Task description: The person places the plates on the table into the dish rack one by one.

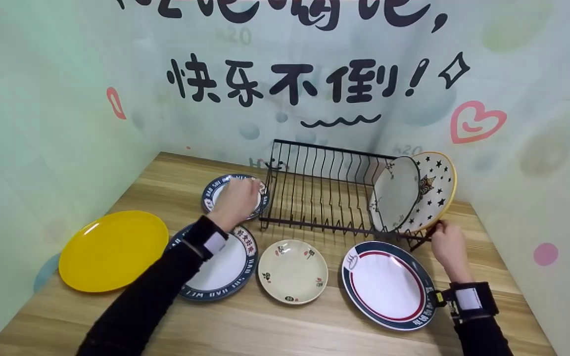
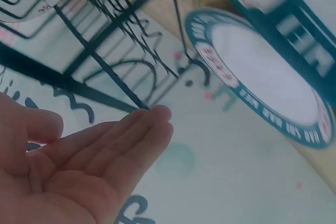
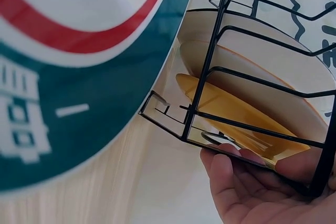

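A black wire dish rack (image 1: 314, 225) stands at the back of the table, with plates upright in its right end: a pale plate (image 1: 396, 198) and a star-patterned plate (image 1: 441, 180) with a yellow rim. My right hand (image 1: 449, 249) grips the rack's right end. In the right wrist view its fingers (image 3: 239, 182) curl round the lower end bar. At the opposite end is my left hand (image 1: 235, 202), above a small blue-rimmed plate (image 1: 211, 190). The left wrist view shows its straight fingers (image 2: 131, 150) with the tips against the rack's frame.
A yellow oval plate (image 1: 112, 249) lies at the left. Along the front are a larger blue-rimmed plate (image 1: 220, 267), partly under my left arm, a small cream plate (image 1: 292, 272) and a white plate (image 1: 389, 284) with blue and red rings. A printed cloth (image 1: 285, 39) hangs behind the table.
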Tool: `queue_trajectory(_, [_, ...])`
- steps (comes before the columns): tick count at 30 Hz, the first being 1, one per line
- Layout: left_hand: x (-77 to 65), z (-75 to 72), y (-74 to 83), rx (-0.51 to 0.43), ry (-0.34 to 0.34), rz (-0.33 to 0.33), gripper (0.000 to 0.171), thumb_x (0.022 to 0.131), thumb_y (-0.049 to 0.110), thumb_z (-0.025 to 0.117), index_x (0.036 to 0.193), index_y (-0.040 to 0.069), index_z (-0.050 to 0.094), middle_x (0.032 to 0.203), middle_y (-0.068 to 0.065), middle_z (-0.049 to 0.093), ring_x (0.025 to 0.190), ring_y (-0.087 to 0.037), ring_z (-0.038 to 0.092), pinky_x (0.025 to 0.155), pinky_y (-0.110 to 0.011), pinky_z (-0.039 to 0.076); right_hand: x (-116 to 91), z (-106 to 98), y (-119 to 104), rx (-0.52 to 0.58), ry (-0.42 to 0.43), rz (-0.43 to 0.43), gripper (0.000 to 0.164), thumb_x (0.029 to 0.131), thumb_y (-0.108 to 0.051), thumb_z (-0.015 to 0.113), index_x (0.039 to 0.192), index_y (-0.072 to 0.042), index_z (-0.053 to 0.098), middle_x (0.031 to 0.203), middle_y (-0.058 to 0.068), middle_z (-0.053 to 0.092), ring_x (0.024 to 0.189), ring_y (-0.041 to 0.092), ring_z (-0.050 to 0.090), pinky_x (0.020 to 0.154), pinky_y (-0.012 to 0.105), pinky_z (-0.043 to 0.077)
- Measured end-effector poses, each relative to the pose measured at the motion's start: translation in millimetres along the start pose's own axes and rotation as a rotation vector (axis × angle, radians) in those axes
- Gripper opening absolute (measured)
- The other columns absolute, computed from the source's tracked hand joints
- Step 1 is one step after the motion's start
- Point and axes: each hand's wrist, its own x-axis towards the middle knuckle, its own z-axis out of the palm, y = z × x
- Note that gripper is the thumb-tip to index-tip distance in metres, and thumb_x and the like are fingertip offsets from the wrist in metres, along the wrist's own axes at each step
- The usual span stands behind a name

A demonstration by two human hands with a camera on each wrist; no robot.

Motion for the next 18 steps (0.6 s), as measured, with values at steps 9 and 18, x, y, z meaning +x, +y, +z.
queue_trajectory(9, [-21.4,-42.1,-45.0,0.163,-0.127,-0.073,0.035,0.1,0.007,0.043,0.065,0.005,0.05,0.061,-0.008,0.049,0.046,-0.017,0.046,0.041,-0.028,0.042,1,-2,1,0.018,-0.025,0.0,0.034,0.099,-0.003,0.029,0.105,0.014,0.057,0.08,0.02,0.055,0.066,0.03,0.05,0.055,0.036,0.041])
queue_trajectory(18, [-38.1,-58.5,-79.1,0.219,-0.251,-0.041,0.027,0.093,0.01,0.063,0.115,-0.005,0.065,0.099,-0.021,0.067,0.084,-0.031,0.063,0.078,-0.045,0.055,0,-1,-1,0.004,-0.025,0.006,0.032,0.099,-0.002,0.03,0.098,0.011,0.059,0.072,0.014,0.052,0.064,0.026,0.047,0.056,0.036,0.04])
